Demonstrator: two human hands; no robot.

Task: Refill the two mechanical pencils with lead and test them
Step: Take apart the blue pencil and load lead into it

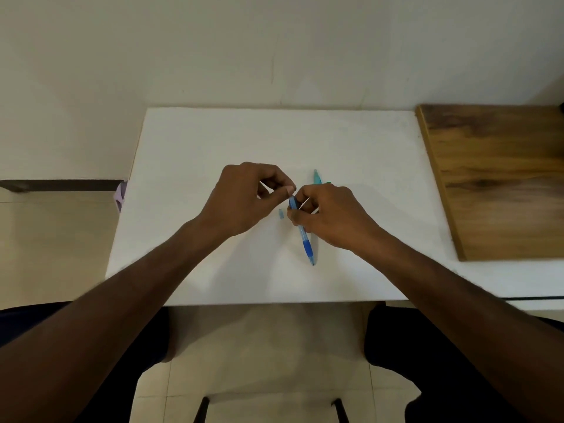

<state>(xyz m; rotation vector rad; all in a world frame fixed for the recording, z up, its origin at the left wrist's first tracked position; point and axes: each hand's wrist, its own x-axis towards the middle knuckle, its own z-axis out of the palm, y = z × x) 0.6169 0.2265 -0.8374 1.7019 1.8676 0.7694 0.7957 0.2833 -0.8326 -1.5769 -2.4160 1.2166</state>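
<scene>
We hold the blue mechanical pencil [300, 230] in our right hand [326, 215], fingers closed around the upper barrel, over the middle of the white desk [189, 166]. Its long axis runs nearly front to back: the darker grip and writing tip point down toward the near edge, the tip at or just above the surface, and the open top end points away from us and slightly left. That top end is what the coming move turns on. Our left hand [247, 198] sits just to the left of it, thumb and forefinger pressed together right at the barrel's top, the other fingers curled in. Whether a lead is pinched between them we cannot tell; it would be too thin to show. We judge this to be the feeding step, where a lead must line up with the barrel's axis before it drops in, and the left hand is the nearer one for it. A small pale blue cap [281, 214] lies on the desk just left of the barrel, apart from both hands. The second pencil [317, 177], teal, lies beyond the right hand toward the far edge, mostly hidden. No lead case is visible. A wooden board [500, 178] sits at the desk's right side.
</scene>
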